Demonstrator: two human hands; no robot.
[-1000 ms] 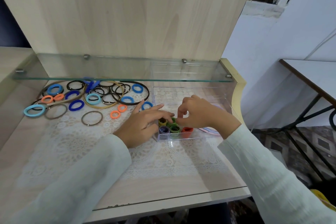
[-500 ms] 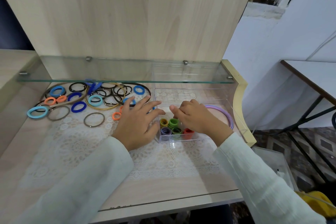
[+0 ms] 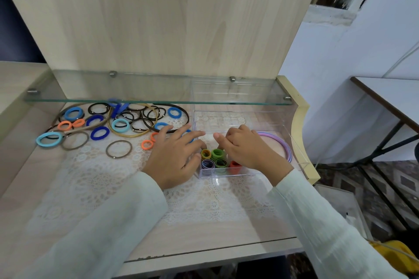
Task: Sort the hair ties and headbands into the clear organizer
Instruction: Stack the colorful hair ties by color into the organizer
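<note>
The clear organizer stands on the desk's right side. Its front compartment holds rolled hair ties: yellow, green, purple-striped, green-striped and red. A lilac headband lies in the right compartment. My left hand rests flat just left of the organizer, fingers spread and holding nothing. Over the ties hovers my right hand, fingers loosely curled, nothing visible in it. Loose hair ties and headbands, among them a light blue tie and a brown band, lie at the left.
A glass shelf overhangs the back of the desk, under a tall wooden panel. A lace mat covers the desktop. The desk's front edge runs close to me. Another table stands to the right.
Both hands have drawn back from the rolled ties in the front compartment. The left hand moved left and flattened on the desk; the right hand lifted slightly, which uncovers the lilac headband.
</note>
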